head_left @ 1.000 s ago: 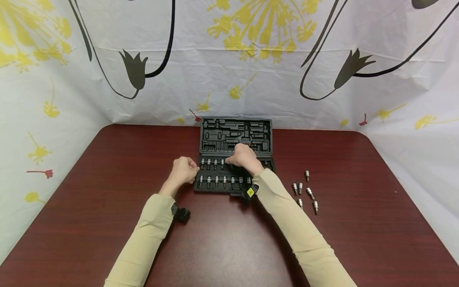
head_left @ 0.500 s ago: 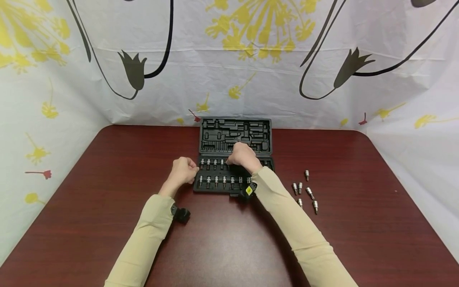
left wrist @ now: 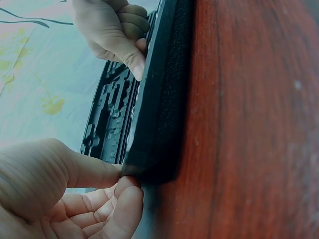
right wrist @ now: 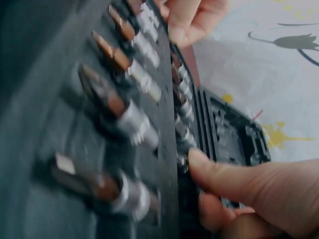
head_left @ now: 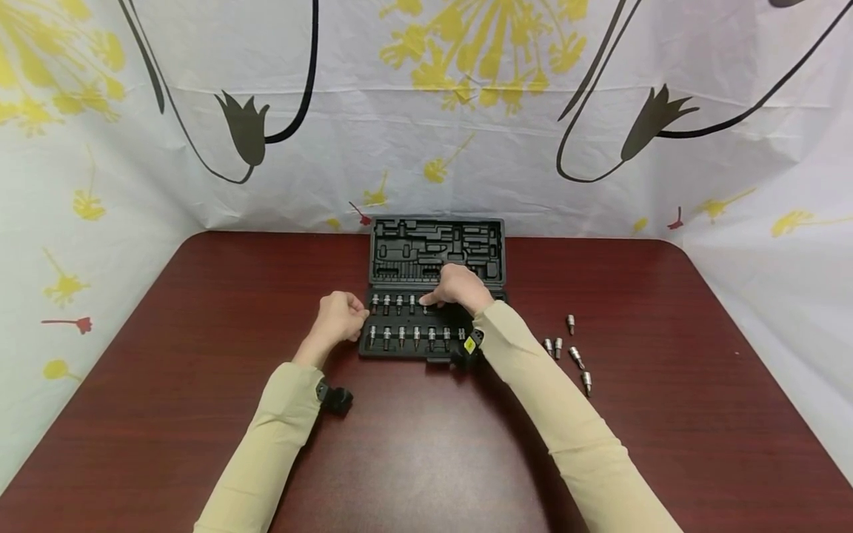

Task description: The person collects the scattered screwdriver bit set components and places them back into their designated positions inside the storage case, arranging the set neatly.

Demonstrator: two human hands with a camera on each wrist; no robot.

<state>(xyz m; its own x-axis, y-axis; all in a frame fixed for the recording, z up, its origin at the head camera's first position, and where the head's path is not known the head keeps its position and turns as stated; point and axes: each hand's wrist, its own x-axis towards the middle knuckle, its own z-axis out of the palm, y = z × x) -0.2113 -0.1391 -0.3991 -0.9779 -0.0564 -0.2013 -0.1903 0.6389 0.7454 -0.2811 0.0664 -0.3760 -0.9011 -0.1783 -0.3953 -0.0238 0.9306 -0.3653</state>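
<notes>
Seen with twelve o'clock as the far side, a person in pale yellow long sleeves (head_left: 263, 444) reached across a dark red-brown wooden table (head_left: 426, 451). Near its twelve o'clock edge lay a black plastic tool case (head_left: 393, 320), unfolded flat, its rectangular lid (head_left: 436, 255), moulded with recesses, at twelve and its base on the near side.

The left hand (head_left: 340, 318) was at the base's nine o'clock edge. Its grip was narrow: thumb and index finger pinched a corner of the case.

The right hand (head_left: 460, 285) came in from five o'clock, over the base's upper row. Its thumb touched one small silver-and-dark metal socket bit (right wrist: 183, 163) in that row, with the other fingers curled below; I could not tell whether its grip pinched the bit or merely pressed it.

Four more silver metal socket bits (head_left: 399, 303) sat in the upper row, towards ten o'clock from the middle of the base. Seven silver metal bits (head_left: 416, 338) lined the lower row, their narrow tips towards six.

Between three and four o'clock from the case, well apart from it, five loose silver metal bits (head_left: 576, 358) showed on the table in a scattered group, beside the right sleeve.

A small black camera (head_left: 336, 400) was strapped to the left wrist. Beyond the table hung white cloth (head_left: 373, 133) printed with yellow and grey-green flowers.
</notes>
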